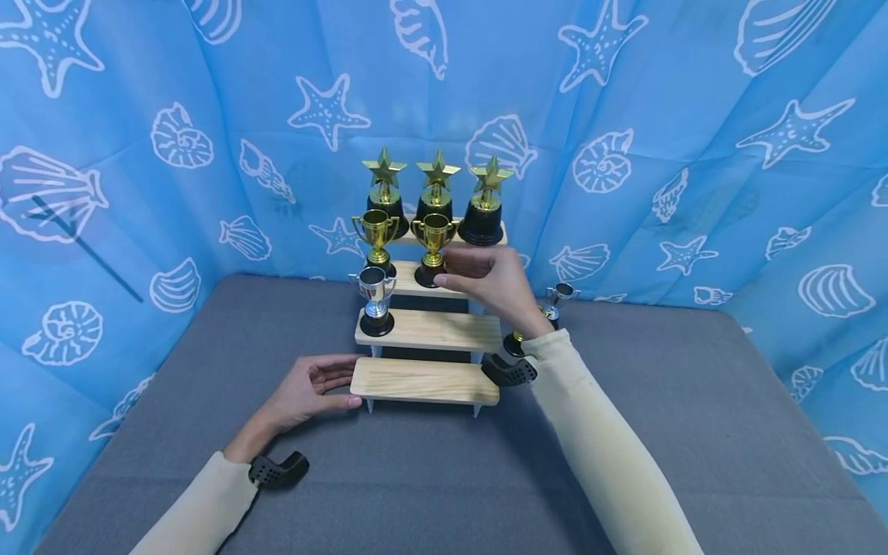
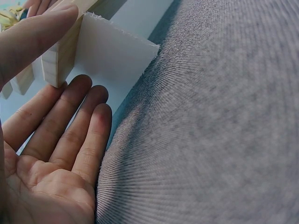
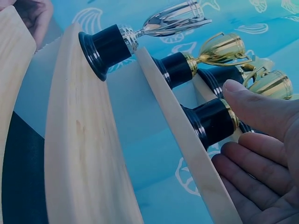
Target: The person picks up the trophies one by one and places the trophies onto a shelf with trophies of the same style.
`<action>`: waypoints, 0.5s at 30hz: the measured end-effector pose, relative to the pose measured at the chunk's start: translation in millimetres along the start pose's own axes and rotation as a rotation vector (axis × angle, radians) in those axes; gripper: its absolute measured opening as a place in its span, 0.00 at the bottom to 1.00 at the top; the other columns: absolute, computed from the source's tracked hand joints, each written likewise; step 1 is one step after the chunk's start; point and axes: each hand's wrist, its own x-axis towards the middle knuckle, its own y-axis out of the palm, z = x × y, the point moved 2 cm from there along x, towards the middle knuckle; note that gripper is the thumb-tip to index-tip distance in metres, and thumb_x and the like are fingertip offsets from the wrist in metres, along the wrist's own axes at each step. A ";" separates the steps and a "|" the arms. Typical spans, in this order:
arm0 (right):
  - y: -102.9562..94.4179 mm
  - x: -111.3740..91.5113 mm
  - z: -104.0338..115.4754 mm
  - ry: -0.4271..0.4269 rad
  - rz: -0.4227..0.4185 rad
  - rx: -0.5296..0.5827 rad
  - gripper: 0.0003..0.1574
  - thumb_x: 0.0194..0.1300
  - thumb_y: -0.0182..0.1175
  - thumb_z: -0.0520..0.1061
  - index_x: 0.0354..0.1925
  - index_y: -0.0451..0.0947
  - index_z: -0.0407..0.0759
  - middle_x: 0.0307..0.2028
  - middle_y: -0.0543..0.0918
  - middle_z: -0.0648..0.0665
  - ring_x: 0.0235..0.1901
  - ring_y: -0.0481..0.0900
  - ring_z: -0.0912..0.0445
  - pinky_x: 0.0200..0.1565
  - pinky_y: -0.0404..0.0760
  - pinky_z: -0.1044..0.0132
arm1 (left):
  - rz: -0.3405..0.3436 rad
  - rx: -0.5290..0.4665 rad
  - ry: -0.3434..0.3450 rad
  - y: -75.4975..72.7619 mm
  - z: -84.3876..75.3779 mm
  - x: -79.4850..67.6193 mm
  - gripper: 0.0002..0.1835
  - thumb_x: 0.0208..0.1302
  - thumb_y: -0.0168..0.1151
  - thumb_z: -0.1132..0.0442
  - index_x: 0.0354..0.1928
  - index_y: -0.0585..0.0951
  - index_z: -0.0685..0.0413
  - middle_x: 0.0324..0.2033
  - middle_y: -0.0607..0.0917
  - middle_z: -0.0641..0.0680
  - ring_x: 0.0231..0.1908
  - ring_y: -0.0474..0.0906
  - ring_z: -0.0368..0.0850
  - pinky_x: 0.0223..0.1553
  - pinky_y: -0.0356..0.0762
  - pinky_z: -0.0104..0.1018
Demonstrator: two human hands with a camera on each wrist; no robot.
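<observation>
A wooden four-step display stand (image 1: 425, 381) holds small trophies on black bases. My right hand (image 1: 501, 287) is at the right gold cup trophy (image 1: 434, 231) on the second step from the top. Its thumb is beside the black base (image 3: 212, 122), and in the right wrist view its fingers extend loosely, not wrapped around it. Another gold cup trophy (image 1: 377, 231) stands left of that one. One step lower, a silver cup trophy (image 1: 376, 293) sits at the left end. My left hand (image 1: 305, 395) touches the left end of the bottom step (image 2: 60, 63), fingers nearly straight.
Three gold star trophies (image 1: 436, 173) line the top step. Right of the stand, partly hidden behind my right forearm, are a silver cup trophy (image 1: 563, 291) and a gold-and-black one (image 1: 514, 344). Grey cloth (image 1: 388, 486) covers the table; a blue seashell curtain (image 1: 444, 92) hangs behind.
</observation>
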 end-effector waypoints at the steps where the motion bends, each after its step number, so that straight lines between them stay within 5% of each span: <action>1: -0.9 -1.9 0.2 -0.003 0.000 0.006 0.34 0.59 0.76 0.51 0.61 0.81 0.42 0.57 0.84 0.44 0.54 0.84 0.53 0.54 0.85 0.62 | 0.001 0.001 0.000 0.0 0.0 -0.1 0.36 0.56 0.74 0.74 0.67 0.70 0.73 0.64 0.75 0.71 0.58 0.80 0.42 0.63 0.77 0.40; 15: -15.7 -29.0 -4.2 -0.029 -0.060 0.017 0.32 0.59 0.76 0.51 0.60 0.82 0.44 0.54 0.86 0.44 0.53 0.85 0.49 0.56 0.85 0.61 | -0.001 -0.001 -0.011 0.2 0.0 -0.3 0.37 0.56 0.74 0.74 0.67 0.70 0.73 0.64 0.74 0.71 0.58 0.80 0.43 0.62 0.78 0.38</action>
